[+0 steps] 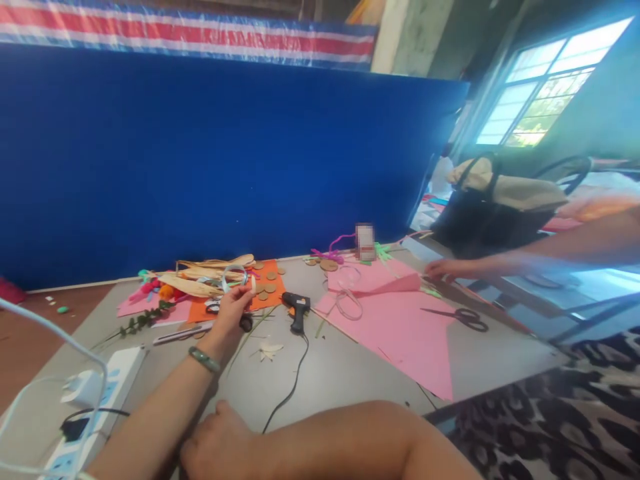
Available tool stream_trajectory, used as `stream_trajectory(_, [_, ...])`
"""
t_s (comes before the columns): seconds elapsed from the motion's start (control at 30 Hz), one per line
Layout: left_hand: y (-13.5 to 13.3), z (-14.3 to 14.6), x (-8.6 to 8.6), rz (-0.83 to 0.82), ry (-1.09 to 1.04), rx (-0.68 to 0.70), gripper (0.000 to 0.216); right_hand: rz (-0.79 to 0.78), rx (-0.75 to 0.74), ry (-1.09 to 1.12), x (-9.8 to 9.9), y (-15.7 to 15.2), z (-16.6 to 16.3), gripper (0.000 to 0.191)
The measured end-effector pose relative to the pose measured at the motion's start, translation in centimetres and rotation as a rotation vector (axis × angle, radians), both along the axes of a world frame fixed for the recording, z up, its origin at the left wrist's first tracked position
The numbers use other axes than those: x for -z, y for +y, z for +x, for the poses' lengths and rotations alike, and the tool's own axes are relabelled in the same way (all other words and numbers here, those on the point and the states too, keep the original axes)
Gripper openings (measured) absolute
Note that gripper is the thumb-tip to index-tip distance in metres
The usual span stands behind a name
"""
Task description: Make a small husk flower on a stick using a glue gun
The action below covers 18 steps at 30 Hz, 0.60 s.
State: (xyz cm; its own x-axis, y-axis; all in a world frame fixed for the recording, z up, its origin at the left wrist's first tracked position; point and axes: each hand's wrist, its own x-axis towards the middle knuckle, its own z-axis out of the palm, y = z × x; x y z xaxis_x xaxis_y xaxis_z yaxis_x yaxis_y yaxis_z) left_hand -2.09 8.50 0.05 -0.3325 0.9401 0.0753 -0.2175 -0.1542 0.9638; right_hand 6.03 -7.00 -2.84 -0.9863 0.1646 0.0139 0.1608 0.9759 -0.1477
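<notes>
My left hand [235,308], with a bracelet on the wrist, reaches over the table. Its thumb and fingers pinch a small pale petal-like piece [253,285] in front of an orange sheet. My right hand [219,441] is curled closed low in the view, close to my left forearm; whatever its fingers may hold is hidden. A black glue gun [297,311] lies to the right of my left hand, its cord running toward me. Nearer me is a star-shaped cluster of pale petals [269,350]. Dried corn husks [193,285] and a roll of tape [234,272] lie just beyond the hand.
Pink sheets [395,327] cover the table's right part, with scissors [467,319] on them. Another person's hand [445,269] rests near the right edge. A power strip [117,380] and a utility knife [183,333] lie left. A blue panel [225,153] stands behind.
</notes>
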Motion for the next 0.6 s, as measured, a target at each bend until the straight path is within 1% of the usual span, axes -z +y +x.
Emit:
stream_trajectory(0.07, [-0.1,0.2,-0.5,0.009,-0.005,0.003,0.03,-0.003,0.0,0.011,0.2,-0.3,-0.8,0.036])
stream_trajectory(0.13, [-0.4,0.3,-1.0,0.014,-0.011,0.015,0.03,-0.05,-0.016,-0.019,0.2,-0.2,-1.3,0.041])
stream_trajectory(0.2, [-0.9,0.3,-1.4,0.015,-0.014,0.03,0.03,-0.129,-0.025,-0.083,-0.3,0.3,-1.3,0.037])
stream_trajectory(0.27, [-1.3,0.2,-1.9,0.013,-0.015,0.042,0.028,-0.194,-0.002,-0.112,-0.9,1.2,-0.8,0.022])
stream_trajectory(0.3, [-1.5,0.1,-2.2,0.013,-0.016,0.049,0.028,-0.18,0.059,-0.109,-1.3,1.8,-0.5,0.021])
stream_trajectory(0.33, [-1.7,0.0,-2.4,0.014,-0.019,0.055,0.027,-0.153,0.118,-0.049,-1.6,2.5,-0.2,0.02])
stream_trajectory(0.37, [-1.8,0.0,-2.6,0.018,-0.023,0.06,0.027,-0.128,0.204,0.033,-1.9,3.3,0.1,0.018])
stream_trajectory(0.43, [-1.9,0.0,-2.6,0.03,-0.049,0.065,0.028,-0.127,0.343,0.216,-2.3,4.8,0.7,0.017])
stream_trajectory(0.5, [-2.0,0.1,-2.2,0.036,-0.093,0.062,0.028,-0.208,0.36,0.246,-2.7,6.5,1.4,0.014])
stream_trajectory(0.53, [-2.1,0.1,-1.9,0.031,-0.115,0.06,0.029,-0.286,0.357,0.24,-2.9,7.3,1.8,0.012])
stream_trajectory(0.57, [-2.1,0.1,-1.4,0.025,-0.124,0.057,0.029,-0.368,0.384,0.245,-3.2,8.3,2.3,0.013])
stream_trajectory(0.6, [-2.2,0.0,-1.0,0.019,-0.13,0.053,0.029,-0.443,0.442,0.264,-3.4,9.4,2.8,0.013])
